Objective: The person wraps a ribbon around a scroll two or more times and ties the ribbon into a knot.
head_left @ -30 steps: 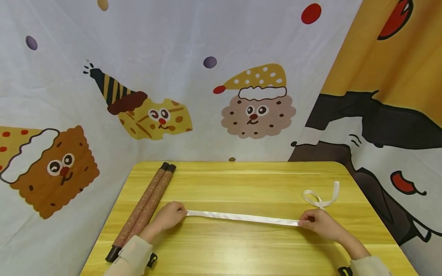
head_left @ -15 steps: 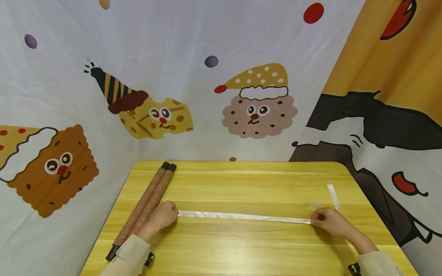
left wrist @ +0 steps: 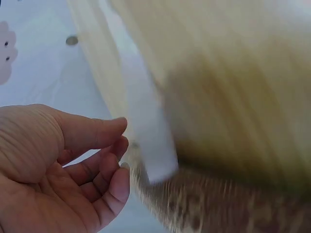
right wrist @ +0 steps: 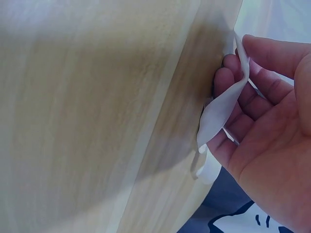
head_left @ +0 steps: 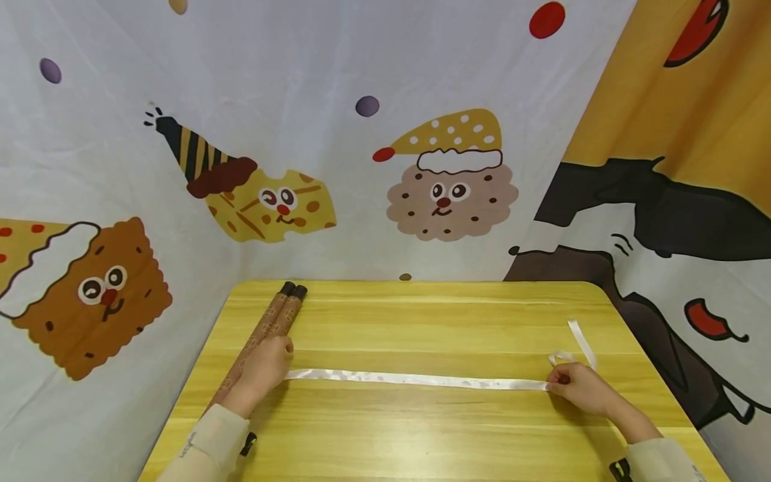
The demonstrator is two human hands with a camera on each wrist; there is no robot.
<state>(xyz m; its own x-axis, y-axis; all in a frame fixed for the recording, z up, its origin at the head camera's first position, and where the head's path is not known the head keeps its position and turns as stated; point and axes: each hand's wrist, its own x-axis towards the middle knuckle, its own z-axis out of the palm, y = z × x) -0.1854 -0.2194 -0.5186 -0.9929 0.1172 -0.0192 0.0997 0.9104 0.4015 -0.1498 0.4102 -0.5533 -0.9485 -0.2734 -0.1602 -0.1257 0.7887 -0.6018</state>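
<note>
A white satin ribbon stretches nearly straight across the wooden table. My right hand pinches it between thumb and fingers, and its tail loops behind that hand. In the right wrist view the ribbon twists past the curled fingers. My left hand is over two patterned brown rolls with black ends. In the left wrist view the ribbon's end lies just beyond the fingertips, apart from them. There the left hand has its fingers loosely bent, holding nothing.
The two rolls lie side by side along the table's left edge. A fabric backdrop with cartoon prints hangs behind the table and down both sides.
My left hand has moved left over the rolls and let go of the ribbon's end. My right hand has shifted a little right, drawing the ribbon's tail with it.
</note>
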